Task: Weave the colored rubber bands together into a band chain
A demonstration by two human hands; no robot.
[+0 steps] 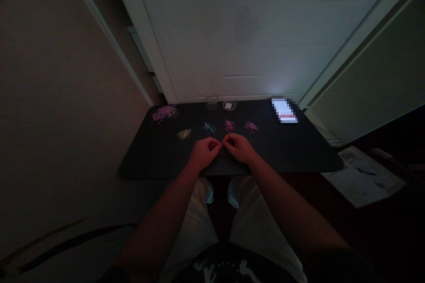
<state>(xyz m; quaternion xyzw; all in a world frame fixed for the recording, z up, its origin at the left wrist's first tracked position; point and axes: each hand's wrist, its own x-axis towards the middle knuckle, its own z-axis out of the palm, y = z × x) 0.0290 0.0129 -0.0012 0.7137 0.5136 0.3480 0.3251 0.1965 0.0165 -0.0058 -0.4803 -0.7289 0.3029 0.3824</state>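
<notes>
My left hand [205,152] and my right hand [237,147] meet near the front middle of the dark table [149,154]. Thumb and fingers are pinched together on each, the tips almost touching; anything between them is too small and dark to name. Beyond them lie small heaps of thin pieces: a pale yellow heap [183,134] nearest my left hand, a blue heap [209,128], a pink heap [229,125] and a purple-pink heap [251,126]. A larger mixed pink and purple pile [165,113] sits at the back left.
Along the table's back edge stand a clear container [211,102] and a round lid [229,105] with a white square on it. A lit screen [284,110] is at the back right. A white door [206,22] rises behind. Papers [365,177] lie low at the right.
</notes>
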